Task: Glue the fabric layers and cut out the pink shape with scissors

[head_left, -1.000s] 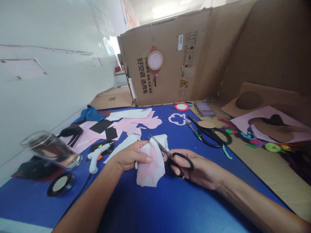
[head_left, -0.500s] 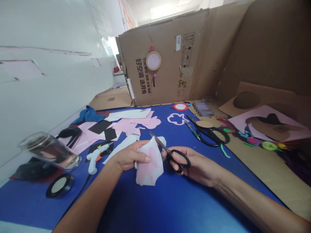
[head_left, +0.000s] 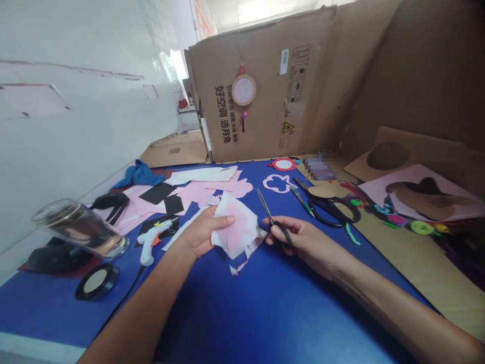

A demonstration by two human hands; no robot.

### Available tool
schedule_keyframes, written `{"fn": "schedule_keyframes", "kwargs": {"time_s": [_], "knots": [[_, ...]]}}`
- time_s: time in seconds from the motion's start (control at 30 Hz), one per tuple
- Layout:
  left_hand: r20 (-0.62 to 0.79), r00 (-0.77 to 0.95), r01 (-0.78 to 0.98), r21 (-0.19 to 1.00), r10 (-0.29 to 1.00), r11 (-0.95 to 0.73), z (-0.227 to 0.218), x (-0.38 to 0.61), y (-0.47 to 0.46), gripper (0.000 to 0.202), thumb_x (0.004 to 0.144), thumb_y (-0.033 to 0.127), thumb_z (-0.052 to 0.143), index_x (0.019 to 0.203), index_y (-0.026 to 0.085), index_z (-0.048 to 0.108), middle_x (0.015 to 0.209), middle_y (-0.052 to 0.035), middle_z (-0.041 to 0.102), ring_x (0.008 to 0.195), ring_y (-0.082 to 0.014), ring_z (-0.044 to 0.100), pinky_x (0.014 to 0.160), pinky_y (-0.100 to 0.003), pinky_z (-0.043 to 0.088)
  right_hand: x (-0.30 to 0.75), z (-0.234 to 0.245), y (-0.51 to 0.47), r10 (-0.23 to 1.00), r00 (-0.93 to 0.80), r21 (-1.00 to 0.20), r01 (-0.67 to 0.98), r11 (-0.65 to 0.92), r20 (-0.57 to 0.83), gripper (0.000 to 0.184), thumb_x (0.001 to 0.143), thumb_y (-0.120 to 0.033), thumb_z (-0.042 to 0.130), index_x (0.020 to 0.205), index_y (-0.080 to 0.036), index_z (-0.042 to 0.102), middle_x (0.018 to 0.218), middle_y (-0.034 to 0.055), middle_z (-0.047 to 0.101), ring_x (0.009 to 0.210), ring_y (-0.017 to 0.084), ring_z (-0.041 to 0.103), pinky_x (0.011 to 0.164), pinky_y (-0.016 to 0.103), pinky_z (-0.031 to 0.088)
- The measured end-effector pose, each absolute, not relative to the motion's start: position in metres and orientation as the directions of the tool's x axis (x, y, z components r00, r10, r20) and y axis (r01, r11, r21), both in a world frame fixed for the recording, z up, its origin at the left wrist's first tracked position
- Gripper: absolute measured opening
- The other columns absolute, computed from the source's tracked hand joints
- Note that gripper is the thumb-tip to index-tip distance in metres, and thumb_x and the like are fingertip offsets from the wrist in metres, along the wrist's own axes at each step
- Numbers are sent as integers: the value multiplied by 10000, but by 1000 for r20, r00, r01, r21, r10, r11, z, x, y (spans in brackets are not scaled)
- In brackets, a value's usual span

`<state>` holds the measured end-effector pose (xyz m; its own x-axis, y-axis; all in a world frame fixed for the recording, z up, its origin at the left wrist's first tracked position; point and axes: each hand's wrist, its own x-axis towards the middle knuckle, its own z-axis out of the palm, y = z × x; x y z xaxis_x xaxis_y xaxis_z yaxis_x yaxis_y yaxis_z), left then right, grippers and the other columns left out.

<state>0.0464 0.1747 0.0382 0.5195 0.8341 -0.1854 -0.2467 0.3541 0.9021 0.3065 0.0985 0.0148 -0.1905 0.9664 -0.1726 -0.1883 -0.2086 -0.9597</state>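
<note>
My left hand pinches a white paper sheet with a pink flower shape over the blue table mat. A narrow cut strip hangs from the sheet's lower edge. My right hand grips small black-handled scissors, fingers through the loops. The blades are closed and point up and away, just right of the sheet.
A glass jar, a tape roll and a glue gun lie at the left. Pink, white and black paper scraps spread behind. Larger black scissors and a pink flower outline lie at the right. Cardboard box walls stand behind.
The scissors have come out of the paper and swung upright to its right. The sheet has turned flatter in my left hand, and a cut strip now dangles from it.
</note>
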Motion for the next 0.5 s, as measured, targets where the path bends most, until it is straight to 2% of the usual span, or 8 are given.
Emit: {"fn": "schedule_keyframes", "kwargs": {"time_s": [0.17,0.3,0.37,0.5], "knots": [[-182,342,-394,863,922,316,39,54,178,318,772,150,900,1061,102,779,918,-153,824,729,-258,787,745,-386,673,306,12,100,974,-100,-975,-66,-211,-204,704,728,-654,940,1234,-192,779,879,57,779,747,170,577,588,263,363],[-187,309,-454,833,933,317,42,57,177,294,849,156,838,1124,110,746,986,-162,821,846,-300,811,854,-465,681,305,12,99,978,-79,-981,-20,-195,-193,685,747,-662,918,1231,-199,775,897,57,789,775,179,602,602,267,393],[-185,308,-470,823,933,318,43,57,175,319,840,122,832,1144,113,736,1008,-160,822,890,-309,815,892,-476,677,304,13,99,979,-83,-982,-21,-188,-185,688,753,-661,913,1238,-197,766,901,60,794,784,184,607,603,268,392],[-183,346,-476,811,920,340,45,59,174,424,746,-7,830,1146,108,746,992,-145,829,863,-289,816,886,-425,679,303,12,99,980,-78,-983,-16,-185,-184,684,754,-660,916,1227,-192,760,883,59,790,771,186,601,599,270,387]]}}
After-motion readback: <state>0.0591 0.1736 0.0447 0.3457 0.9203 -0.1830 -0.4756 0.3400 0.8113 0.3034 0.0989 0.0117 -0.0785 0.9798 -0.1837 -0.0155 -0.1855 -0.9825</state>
